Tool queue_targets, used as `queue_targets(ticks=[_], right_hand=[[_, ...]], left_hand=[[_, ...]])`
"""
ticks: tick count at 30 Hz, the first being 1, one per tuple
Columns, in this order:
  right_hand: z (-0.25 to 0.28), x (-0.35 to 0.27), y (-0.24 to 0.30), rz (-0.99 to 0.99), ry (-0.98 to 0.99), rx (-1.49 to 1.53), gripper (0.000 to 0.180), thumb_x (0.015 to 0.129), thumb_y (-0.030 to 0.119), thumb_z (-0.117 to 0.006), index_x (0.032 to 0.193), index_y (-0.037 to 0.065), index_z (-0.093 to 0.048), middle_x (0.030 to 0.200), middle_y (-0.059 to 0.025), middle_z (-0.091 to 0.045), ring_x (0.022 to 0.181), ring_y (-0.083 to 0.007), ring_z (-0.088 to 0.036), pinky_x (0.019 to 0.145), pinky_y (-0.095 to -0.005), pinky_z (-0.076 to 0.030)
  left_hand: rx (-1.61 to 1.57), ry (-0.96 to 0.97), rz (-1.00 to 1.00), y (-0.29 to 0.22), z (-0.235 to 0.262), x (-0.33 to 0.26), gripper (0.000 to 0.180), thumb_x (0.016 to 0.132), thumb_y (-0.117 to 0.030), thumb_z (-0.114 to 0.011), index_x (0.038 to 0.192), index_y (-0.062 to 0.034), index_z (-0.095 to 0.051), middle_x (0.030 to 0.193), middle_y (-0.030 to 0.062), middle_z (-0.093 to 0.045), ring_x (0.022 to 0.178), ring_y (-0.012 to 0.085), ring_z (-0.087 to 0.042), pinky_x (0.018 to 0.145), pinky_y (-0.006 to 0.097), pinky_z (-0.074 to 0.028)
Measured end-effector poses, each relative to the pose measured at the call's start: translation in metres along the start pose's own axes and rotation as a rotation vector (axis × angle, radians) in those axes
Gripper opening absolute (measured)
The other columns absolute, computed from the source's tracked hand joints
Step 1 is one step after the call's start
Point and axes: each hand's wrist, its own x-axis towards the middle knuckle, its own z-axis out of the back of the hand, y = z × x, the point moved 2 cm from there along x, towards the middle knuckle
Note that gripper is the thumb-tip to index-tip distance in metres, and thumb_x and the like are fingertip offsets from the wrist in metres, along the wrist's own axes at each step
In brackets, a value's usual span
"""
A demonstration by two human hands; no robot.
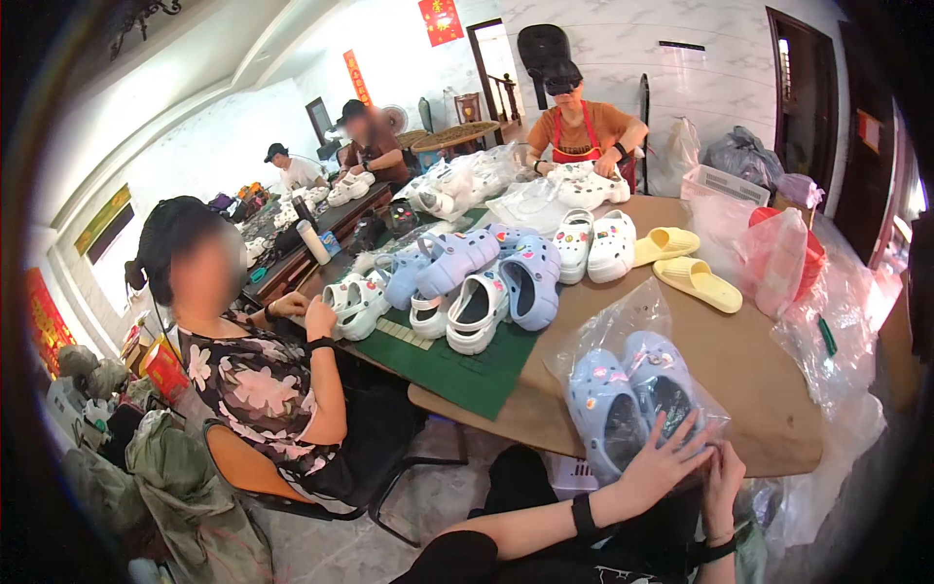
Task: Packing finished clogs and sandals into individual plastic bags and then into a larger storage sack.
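Note:
A pair of light blue clogs point(601, 394) with small charms lies inside a clear plastic bag point(623, 316) at the near edge of the table. My left hand point(660, 469) rests over the heel end of the bagged clogs, its fingers spread against the plastic. Close beside it, my right hand point(722, 487) is closed at the bag's lower right edge, with the plastic between its fingertips. Black bands circle both my wrists.
Blue and white clogs point(477, 310) are heaped on a green mat point(467, 375). Yellow slippers point(697, 282) lie on the brown table point(769, 409). A person point(263, 370) sits at left; another point(584, 131) handles white clogs across the table. Loose plastic bags point(827, 341) hang at right.

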Motion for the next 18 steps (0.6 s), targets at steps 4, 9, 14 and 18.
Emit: queue_targets(ticks=[4, 9, 14, 18], right_hand=[[0.016, -0.005, 0.031, -0.137, 0.021, 0.111, 0.012, 0.093, 0.006, -0.053, 0.091, -0.002, -0.06, 0.071, -0.0166, -0.058, 0.059, -0.0234, -0.055, 0.058, -0.0323, -0.042], [0.033, -0.014, 0.07, 0.097, 0.023, -0.012, 0.012, 0.093, 0.006, -0.054, 0.088, 0.0, -0.063, 0.068, -0.0099, -0.056, 0.056, -0.0153, -0.049, 0.056, -0.0293, -0.04], [0.043, -0.009, 0.05, -0.05, -0.051, 0.06, 0.013, 0.093, 0.007, -0.053, 0.088, -0.002, -0.062, 0.065, -0.0072, -0.053, 0.056, -0.013, -0.047, 0.054, -0.0284, -0.038], [0.052, -0.016, 0.028, -0.218, -0.016, 0.095, 0.015, 0.094, 0.008, -0.053, 0.086, -0.002, -0.061, 0.059, -0.0043, -0.049, 0.055, -0.0096, -0.044, 0.052, -0.0267, -0.035]], left_hand=[[-0.04, 0.029, 0.09, 0.014, 0.011, 0.006, 0.05, 0.082, -0.017, -0.056, 0.132, -0.0164, -0.053, 0.155, 0.0061, -0.03, 0.145, 0.0329, -0.022, 0.111, 0.064, -0.016], [-0.016, -0.028, 0.11, 0.033, 0.01, 0.008, 0.051, 0.081, -0.012, -0.058, 0.131, -0.0153, -0.052, 0.153, 0.0031, -0.032, 0.138, 0.0336, -0.032, 0.106, 0.053, -0.034], [-0.001, 0.028, 0.004, 0.027, 0.014, -0.004, 0.066, 0.08, -0.016, -0.063, 0.142, -0.0156, -0.041, 0.154, 0.0064, -0.029, 0.138, 0.0306, -0.031, 0.111, 0.049, -0.027], [-0.135, -0.021, 0.009, 0.033, 0.039, -0.033, 0.077, 0.079, -0.026, -0.069, 0.147, -0.0147, -0.034, 0.154, 0.0078, -0.029, 0.138, 0.0297, -0.031, 0.111, 0.049, -0.024]])
